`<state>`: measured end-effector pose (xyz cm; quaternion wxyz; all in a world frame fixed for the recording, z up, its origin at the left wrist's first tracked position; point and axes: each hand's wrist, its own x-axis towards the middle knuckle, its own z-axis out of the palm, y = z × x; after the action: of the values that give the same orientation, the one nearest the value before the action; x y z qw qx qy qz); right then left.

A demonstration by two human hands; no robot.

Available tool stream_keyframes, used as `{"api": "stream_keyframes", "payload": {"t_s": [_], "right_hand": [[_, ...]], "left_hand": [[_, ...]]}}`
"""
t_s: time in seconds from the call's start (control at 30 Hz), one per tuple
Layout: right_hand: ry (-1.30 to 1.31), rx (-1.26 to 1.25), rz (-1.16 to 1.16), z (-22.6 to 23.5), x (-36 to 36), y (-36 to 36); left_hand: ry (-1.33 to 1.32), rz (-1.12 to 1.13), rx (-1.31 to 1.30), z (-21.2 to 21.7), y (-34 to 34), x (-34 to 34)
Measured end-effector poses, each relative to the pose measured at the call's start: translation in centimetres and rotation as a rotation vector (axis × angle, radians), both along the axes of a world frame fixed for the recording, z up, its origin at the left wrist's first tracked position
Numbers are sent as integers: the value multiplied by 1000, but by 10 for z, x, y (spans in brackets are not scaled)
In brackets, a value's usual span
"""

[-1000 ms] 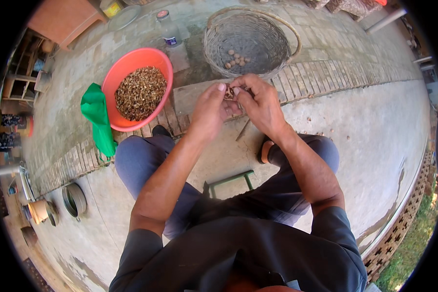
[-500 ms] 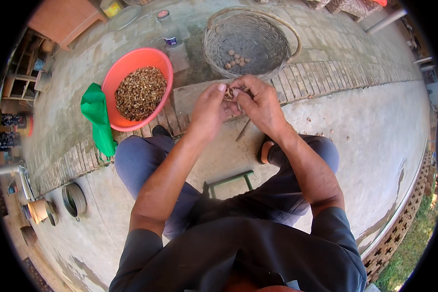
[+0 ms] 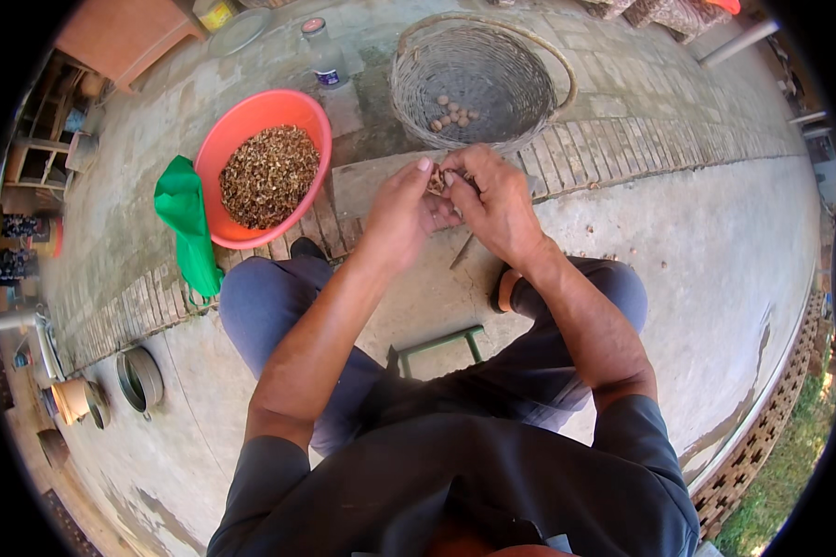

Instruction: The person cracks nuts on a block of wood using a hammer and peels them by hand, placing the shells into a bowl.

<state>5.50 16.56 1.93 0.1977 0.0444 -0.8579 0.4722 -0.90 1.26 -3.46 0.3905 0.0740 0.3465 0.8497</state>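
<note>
In the head view, the left hand (image 3: 401, 209) and right hand (image 3: 500, 206) meet in front of the knees, fingers bent and tips close together. Between them they pinch a small brown piece (image 3: 437, 181); it looks like a cracked nut, though the fingers hide much of it. The left thumb points up along one side of it, and the right thumb and fingers close on the other.

Beneath and just left of the hands lies a grey slab (image 3: 358, 188), on the brick edging (image 3: 613, 148). A thin stick (image 3: 463, 251) slants down below the right hand.

Beyond the hands stands a wicker basket (image 3: 511, 70) with a high handle, a few round nuts (image 3: 452, 113) grouped on its bottom. To the left, an orange tub (image 3: 283, 109) holds a broad heap of brown bits (image 3: 267, 176), and a green bag (image 3: 186, 218) hangs against its outer left side. A glass jar (image 3: 323, 58) stands between tub and basket, farther back. Small crumbs (image 3: 633, 249) dot the concrete (image 3: 706, 232) on the right, and a green metal frame (image 3: 441, 340) shows between the legs.
</note>
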Motion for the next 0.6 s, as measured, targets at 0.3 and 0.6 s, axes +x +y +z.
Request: {"api": "stream_keyframes", "payload": {"t_s": [0.3, 0.6], "right_hand": [[-263, -396, 16, 6, -1, -3], [-392, -604, 56, -8, -5, 9]], "left_hand": [[-27, 22, -9, 1, -1, 2], [22, 42, -66, 7, 4, 6]]}}
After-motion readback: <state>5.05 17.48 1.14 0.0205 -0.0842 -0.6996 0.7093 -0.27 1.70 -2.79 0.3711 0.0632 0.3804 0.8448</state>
